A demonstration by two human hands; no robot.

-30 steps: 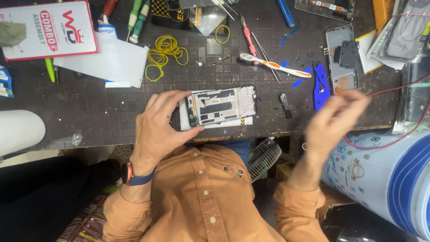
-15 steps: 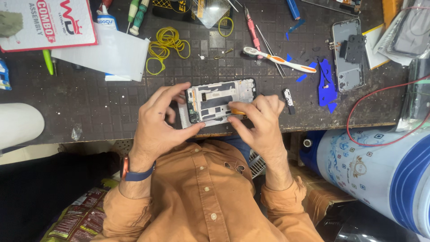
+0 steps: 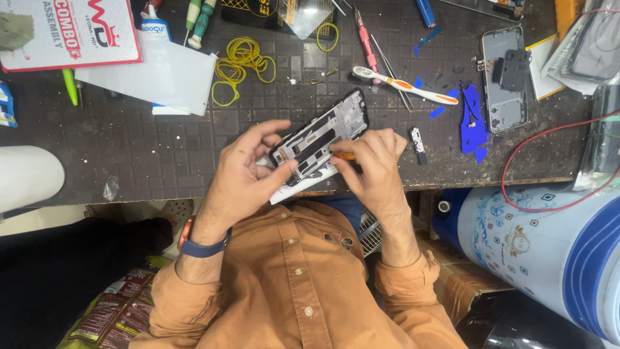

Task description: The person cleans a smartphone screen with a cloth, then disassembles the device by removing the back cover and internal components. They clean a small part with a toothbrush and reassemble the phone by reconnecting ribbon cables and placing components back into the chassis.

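Black and bared to its metal insides, the opened phone frame point(image 3: 321, 136) sits tilted in our hands above the near edge of the dark tiled work mat point(image 3: 129, 148). Our left hand point(image 3: 248, 174) grips the frame's lower end, thumb across its face and fingers curled underneath. Our right hand point(image 3: 372, 165) is closed around a small orange-tipped tool point(image 3: 344, 156), whose tip touches the frame's long edge. A white sheet point(image 3: 303, 181) lies just under the frame at the mat's edge.

Beside our right hand lies a small black part point(image 3: 418, 143). Farther out, a white and orange toothbrush point(image 3: 400, 86) lies near some blue plastic scraps point(image 3: 471, 119), and another disassembled phone point(image 3: 504, 77) lies face down to the right. Yellow rubber bands point(image 3: 240, 64) are heaped next to a white sheet of paper point(image 3: 155, 77). A red wire point(image 3: 542, 168) loops over the mat's right side, above a blue and white drum point(image 3: 549, 252).
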